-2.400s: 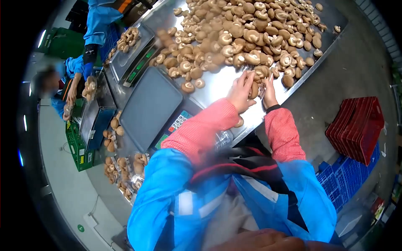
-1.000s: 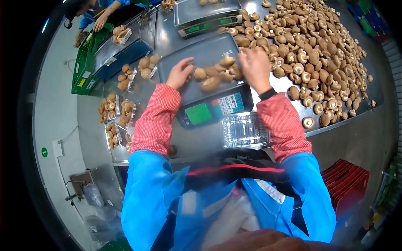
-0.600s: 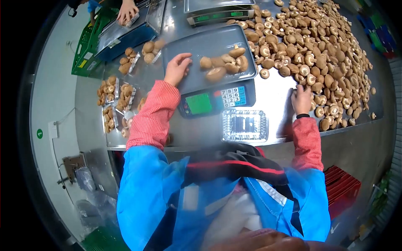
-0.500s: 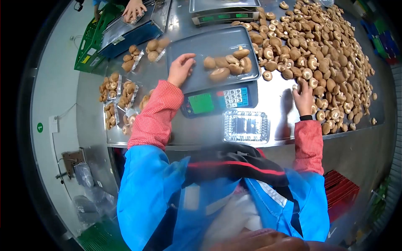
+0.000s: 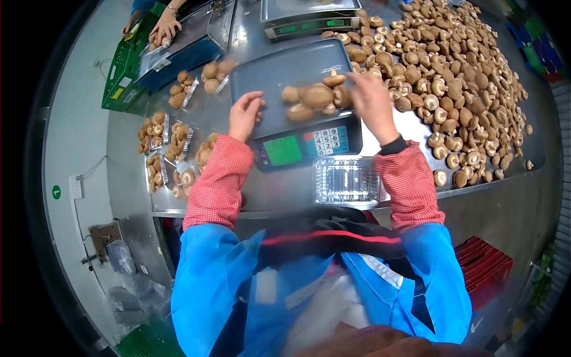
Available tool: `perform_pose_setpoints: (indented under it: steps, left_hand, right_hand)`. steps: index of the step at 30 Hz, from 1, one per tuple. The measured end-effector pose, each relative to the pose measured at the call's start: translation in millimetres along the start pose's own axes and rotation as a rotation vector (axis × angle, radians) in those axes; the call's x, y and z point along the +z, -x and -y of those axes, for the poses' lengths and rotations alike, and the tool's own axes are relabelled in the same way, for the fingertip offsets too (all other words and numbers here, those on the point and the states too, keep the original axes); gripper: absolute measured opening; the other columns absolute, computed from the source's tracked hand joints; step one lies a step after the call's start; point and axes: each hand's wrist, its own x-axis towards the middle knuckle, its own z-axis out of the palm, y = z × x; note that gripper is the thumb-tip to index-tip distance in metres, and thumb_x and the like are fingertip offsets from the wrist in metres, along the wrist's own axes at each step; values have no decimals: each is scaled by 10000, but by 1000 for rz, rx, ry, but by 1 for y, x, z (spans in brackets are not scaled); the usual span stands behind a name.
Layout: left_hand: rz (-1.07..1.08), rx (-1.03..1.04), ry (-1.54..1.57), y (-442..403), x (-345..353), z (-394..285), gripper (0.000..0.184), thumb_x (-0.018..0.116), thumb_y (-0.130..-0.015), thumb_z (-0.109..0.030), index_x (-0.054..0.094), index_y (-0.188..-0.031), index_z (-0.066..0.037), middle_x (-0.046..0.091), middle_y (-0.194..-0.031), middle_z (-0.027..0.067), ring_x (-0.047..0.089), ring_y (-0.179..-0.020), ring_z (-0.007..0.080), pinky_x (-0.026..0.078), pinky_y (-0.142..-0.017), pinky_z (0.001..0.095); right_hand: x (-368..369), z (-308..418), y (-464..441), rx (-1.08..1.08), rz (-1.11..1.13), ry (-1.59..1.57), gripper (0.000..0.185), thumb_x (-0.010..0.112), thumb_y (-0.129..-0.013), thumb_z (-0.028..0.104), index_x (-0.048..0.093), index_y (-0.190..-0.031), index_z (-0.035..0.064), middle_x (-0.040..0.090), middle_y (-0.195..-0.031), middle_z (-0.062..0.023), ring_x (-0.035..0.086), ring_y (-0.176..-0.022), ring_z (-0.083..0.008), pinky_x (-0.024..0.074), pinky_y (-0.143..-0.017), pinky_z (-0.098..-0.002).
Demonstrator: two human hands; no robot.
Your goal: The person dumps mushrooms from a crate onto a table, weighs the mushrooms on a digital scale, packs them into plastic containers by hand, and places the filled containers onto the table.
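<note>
Several brown mushrooms point(image 5: 317, 95) lie together on the grey tray point(image 5: 267, 71) of a digital scale with a green display point(image 5: 282, 151) and number keys. My right hand point(image 5: 375, 106) is at the tray's right edge, beside the mushrooms; its fingertips are blurred, and whether they touch or hold a mushroom is unclear. Over the tray's left edge hovers my left hand point(image 5: 244, 116), fingers loosely curled and apart, holding nothing. A clear plastic punnet point(image 5: 347, 181) sits in front of the scale, near the table's front edge, close to my right sleeve.
A large pile of mushrooms point(image 5: 458, 89) spreads over the right of the metal table. Filled packs of mushrooms point(image 5: 178, 140) stand at the left. Behind is a second scale point(image 5: 309, 21). At the back left, another person's hand point(image 5: 165, 27) works by a green crate point(image 5: 122, 80).
My right hand has moved left from the mushroom pile to the scale tray. A large mushroom now shows among those on the tray. My left hand has stayed near the tray's left edge.
</note>
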Motion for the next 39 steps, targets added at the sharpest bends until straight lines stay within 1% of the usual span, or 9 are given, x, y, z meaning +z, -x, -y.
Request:
perform_pose_setpoints:
  steps: [2,7,14,17,22,25,28,35,39]
  left_hand:
    - [-44,20,-3,4,-5,0,217,553,-956,-153,636,-1135,-60,666,-919,7,513,-660,37,438,-582,169]
    - [-92,45,14,8,-4,-5,205,554,-948,-141,645,-1112,-59,668,-907,20,526,-673,45,448,-586,182]
    - [-83,30,25,17,1,-11,202,557,-943,-129,643,-1108,-48,660,-886,14,525,-673,43,444,-576,184]
    - [-80,0,11,21,2,-8,199,568,-938,-134,645,-1099,-46,659,-885,10,529,-678,46,447,-582,188]
    - [-45,130,-112,17,15,8,219,622,-903,-159,651,-1073,-24,645,-864,2,556,-724,78,475,-659,227]
    - [-14,135,-340,21,23,6,278,683,-859,-212,656,-1053,-14,640,-852,22,577,-753,94,483,-704,237]
    - [41,99,-503,27,33,-4,281,688,-863,-212,649,-1053,-9,638,-847,8,572,-758,72,478,-703,219]
    - [159,-186,5,28,50,-9,171,575,-921,-127,511,-1015,0,584,-887,73,654,-709,177,570,-654,297]
    - [96,-311,265,27,52,-25,116,516,-930,-43,443,-1006,9,524,-984,122,677,-784,275,608,-715,365]
  right_hand:
    - [10,-61,30,366,-10,284,212,631,-828,153,634,-1015,53,603,-862,-132,615,-924,-344,506,-778,-425]
    - [37,-113,93,513,270,302,491,724,-783,264,513,-1186,79,544,-1046,-209,575,-946,-408,484,-798,-457]
    - [27,-143,82,767,45,-194,365,674,-859,318,622,-949,-32,618,-768,-112,600,-639,-198,497,-617,-332]
    - [-12,-80,53,713,-85,-395,380,664,-871,165,562,-1188,-18,620,-779,-39,582,-657,-87,490,-565,-214]
    - [-19,-5,8,309,78,-415,321,584,-929,115,523,-1226,9,661,-941,-83,639,-819,-128,510,-722,-245]
    - [8,38,-19,32,69,-243,251,611,-839,160,622,-1070,60,643,-891,-110,617,-842,-295,495,-738,-385]
    - [43,60,-37,-192,135,52,142,634,-795,231,664,-883,123,620,-903,-83,573,-907,-270,439,-768,-425]
    - [40,56,-22,-205,-101,238,238,677,-773,101,647,-1008,81,572,-897,-78,550,-877,-289,440,-740,-403]
    - [-1,42,76,7,195,50,115,679,-822,114,619,-899,54,591,-847,-149,582,-731,-333,479,-645,-439]
